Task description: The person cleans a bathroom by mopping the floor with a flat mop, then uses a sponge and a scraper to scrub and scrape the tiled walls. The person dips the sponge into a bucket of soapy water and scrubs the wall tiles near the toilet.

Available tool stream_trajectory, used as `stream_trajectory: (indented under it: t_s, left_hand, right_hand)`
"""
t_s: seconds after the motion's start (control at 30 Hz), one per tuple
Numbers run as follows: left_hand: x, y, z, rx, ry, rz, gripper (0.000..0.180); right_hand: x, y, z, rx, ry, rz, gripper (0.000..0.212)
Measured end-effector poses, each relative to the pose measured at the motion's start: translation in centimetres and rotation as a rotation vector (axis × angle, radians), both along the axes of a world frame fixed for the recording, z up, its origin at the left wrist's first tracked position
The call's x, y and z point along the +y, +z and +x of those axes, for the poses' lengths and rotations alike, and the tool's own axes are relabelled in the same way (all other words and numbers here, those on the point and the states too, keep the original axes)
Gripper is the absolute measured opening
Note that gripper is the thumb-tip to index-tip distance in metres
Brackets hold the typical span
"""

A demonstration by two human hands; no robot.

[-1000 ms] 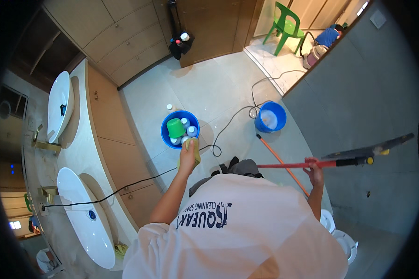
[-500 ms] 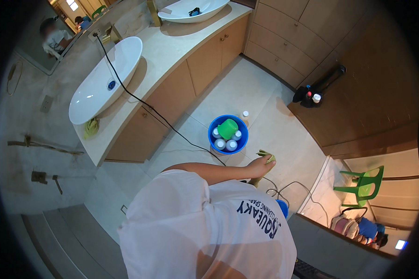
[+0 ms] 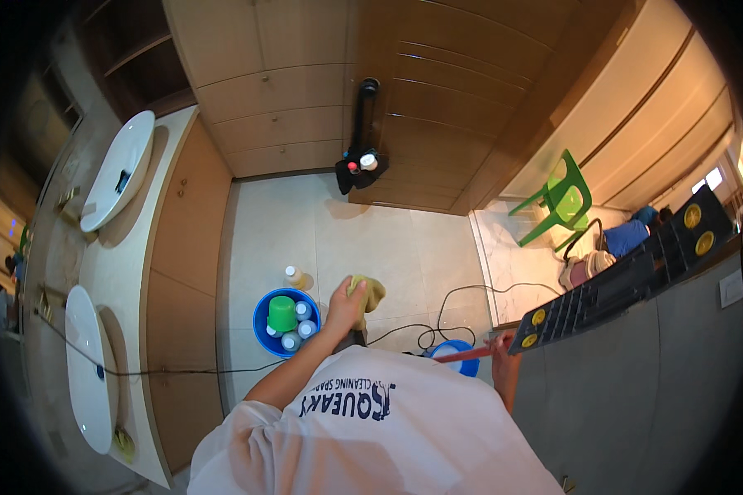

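Note:
In front of my body, my left hand (image 3: 344, 308) is closed around a crumpled yellow-green cloth (image 3: 370, 299). My right hand (image 3: 500, 348) is lower right, its fingers around a thin reddish pole (image 3: 462, 355). Next to that hand, a long black ribbed piece with yellow discs (image 3: 619, 276) slants up to the right; I cannot tell how it joins the pole. Left of the cloth stands a blue bucket (image 3: 258, 323) holding several white-capped bottles (image 3: 291, 341) and a green dipper (image 3: 281, 313). A bottle with a white cap (image 3: 295, 276) stands on the floor beside it.
A second blue bucket (image 3: 468, 367) is partly behind the pole. A cable (image 3: 439, 318) loops across the tiles. On the left runs a counter (image 3: 132, 272) with two white basins (image 3: 91, 371). A black caddy (image 3: 351, 177) stands by the brown door; a green chair (image 3: 563, 202) is beyond the doorway.
My view has swung right, so the counter now lies along the left side. The cloth remains in my left hand. My right hand, the pole and the black piece's length have come into view.

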State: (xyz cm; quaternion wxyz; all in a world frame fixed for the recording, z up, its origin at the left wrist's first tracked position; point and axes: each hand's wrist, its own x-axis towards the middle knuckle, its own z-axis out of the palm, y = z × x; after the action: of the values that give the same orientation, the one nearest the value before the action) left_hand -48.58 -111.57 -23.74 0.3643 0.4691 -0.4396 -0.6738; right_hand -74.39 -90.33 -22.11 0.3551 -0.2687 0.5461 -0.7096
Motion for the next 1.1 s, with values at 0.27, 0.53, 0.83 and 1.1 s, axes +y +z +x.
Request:
stream_trajectory:
  t_s: [0.27, 0.53, 0.83, 1.1]
  left_hand:
    - [-13.0, 0.6, -2.1, 0.323, -0.289, 0.171, 0.036]
    - [-30.8, -0.3, -6.0, 0.833, -0.631, 0.658, 0.039]
    - [-32.0, -2.1, -18.6, 0.351, -0.913, 0.605, 0.032]
    - [-27.4, -3.0, -28.0, -0.559, -1.489, -0.76, 0.024]
  right_hand:
    - [-6.1, -2.7, -1.6, 0.244, -0.141, -0.037, 0.009]
    - [-12.7, -1.3, -0.3, 0.16, -0.459, -0.101, 0.009]
    - [-11.1, -4.3, 0.7, -0.016, -0.888, -0.135, 0.013]
    - [-11.5, -7.7, 1.4, -0.102, -1.144, -0.203, 0.017]
